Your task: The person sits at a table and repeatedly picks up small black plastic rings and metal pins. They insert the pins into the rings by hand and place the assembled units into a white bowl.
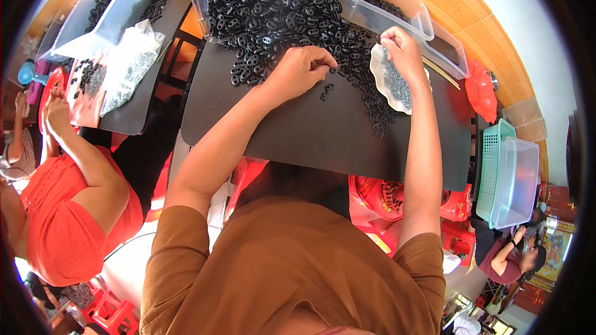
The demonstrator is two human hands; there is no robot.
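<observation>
A large heap of small black oval plastic pieces with two holes [273,0] covers the far middle of the dark table [298,130]. My left hand [297,73] is at the heap's near edge, its fingertips pinched on a small black plastic piece. Just below the fingers lie a few loose black bits [326,91]. Smaller black parts [377,108] trail down the heap's right side. My right hand [402,53] reaches over a scalloped white dish [380,80] of small grey metal pieces [396,87], fingers closed together; what they hold is too small to make out.
Clear plastic bins [422,22] stand behind the dish, with wooden sticks [442,73] beside it. A red dish [481,90] and teal basket [496,174] are at right. On the left, a person in red [81,211] sits by another table holding a plastic bag [133,65].
</observation>
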